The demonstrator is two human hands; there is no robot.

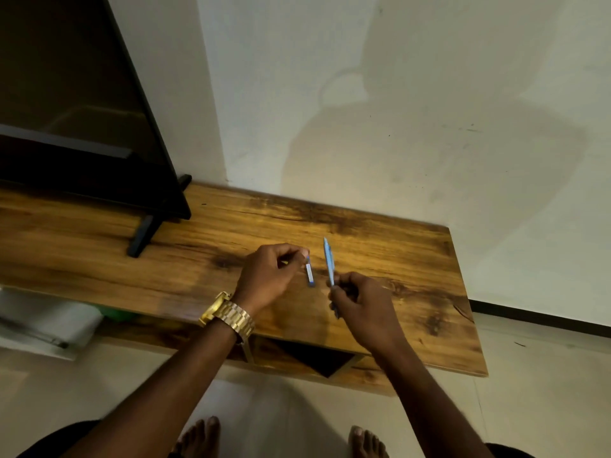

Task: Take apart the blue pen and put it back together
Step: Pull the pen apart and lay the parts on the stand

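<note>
- your left hand [269, 276] pinches the short blue cap piece [309, 275], hanging tip-down over the worktop [413, 259].
- your right hand [363, 309] grips the pen barrel [329, 259], long axis pointing up and away.
- the pieces sit just beside each other, apart; turn the cap piece in line with the barrel.

We hold the pen cap [309, 272] left of the pen barrel [329, 259], apart, above the worktop [396, 252]; a television [82, 127] stands far left
</note>
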